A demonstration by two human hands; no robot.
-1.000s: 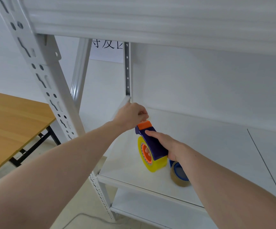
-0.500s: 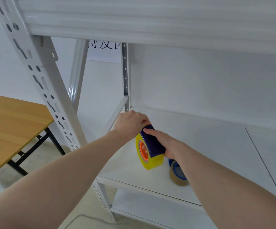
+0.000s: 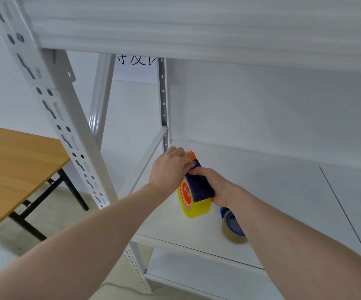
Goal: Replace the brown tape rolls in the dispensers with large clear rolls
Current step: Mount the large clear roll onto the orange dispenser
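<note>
1. Tape dispenser (image 3: 200, 187): dark blue body with an orange tip at its far end, which I hold above the white shelf board (image 3: 283, 191), near the board's left end.
2. Clear roll (image 3: 194, 210): yellowish, see-through tape mounted on the dispenser's orange hub; its lower edge hangs just over the shelf board, and I cannot tell whether it touches.
3. Right hand (image 3: 216, 188): wrapped around the dispenser body from the right, fingers closed over its top, holding it firmly.
4. Left hand (image 3: 168, 169): curled over the far, upper end of the dispenser beside the orange tip; the fingertips pinch narrowly at something there, but I cannot tell what lies between them.
5. Brown roll (image 3: 233, 229): a brown tape roll on a blue core, standing on edge on the shelf board, near and to the right of the dispenser, partly hidden behind my right forearm.
6. Shelf unit: white metal rack; a slotted upright (image 3: 67, 135) stands to the left, a higher shelf (image 3: 197, 29) crosses overhead, and a lower board shows beneath.
7. Wooden table (image 3: 13, 169): light brown top on black legs, far left, well apart from the rack.
8. Paper sign (image 3: 135, 68): on the far wall, with dark characters, partly hidden by the higher shelf.
</note>
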